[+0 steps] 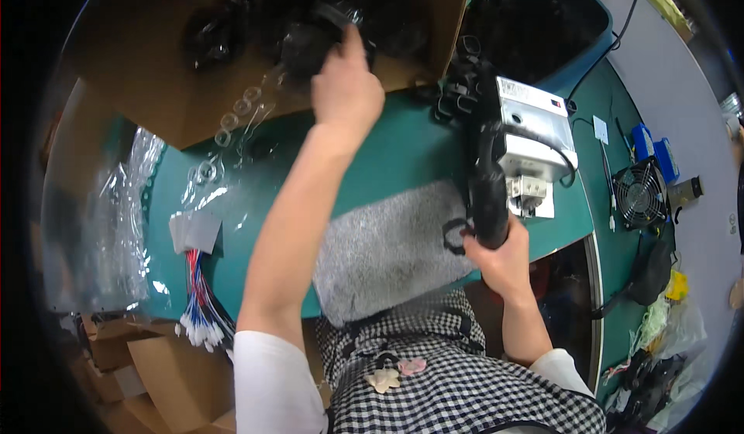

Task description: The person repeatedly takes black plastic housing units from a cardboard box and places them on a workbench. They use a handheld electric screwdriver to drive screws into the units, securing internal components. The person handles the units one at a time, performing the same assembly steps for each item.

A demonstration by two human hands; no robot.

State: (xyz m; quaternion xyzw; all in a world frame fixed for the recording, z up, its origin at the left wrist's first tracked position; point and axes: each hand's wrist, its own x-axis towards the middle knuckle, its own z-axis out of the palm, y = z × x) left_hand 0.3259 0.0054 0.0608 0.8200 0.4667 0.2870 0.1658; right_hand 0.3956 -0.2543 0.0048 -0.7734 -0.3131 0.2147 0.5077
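Observation:
My left hand [347,89] reaches over the edge of a cardboard box [155,77], index finger stretched toward black items in clear plastic bags [310,43]. Its other fingers are partly hidden, and I see nothing held in it. My right hand [502,262] is wrapped round the lower end of a long black handle-shaped part [488,201], held upright over the bench. Beside the right thumb is a black ring-shaped piece [456,236]; whether it joins the part I cannot tell. A grey fuzzy pad [387,248] lies in front of me, below and left of the right hand.
A silver-white machine [535,136] stands right of the black part. Behind it is a blue bin [597,27] of black pieces. Wires with white connectors [203,318] hang off the green bench [403,151] at left, near clear plastic bags [128,225]. A fan [642,192] sits far right.

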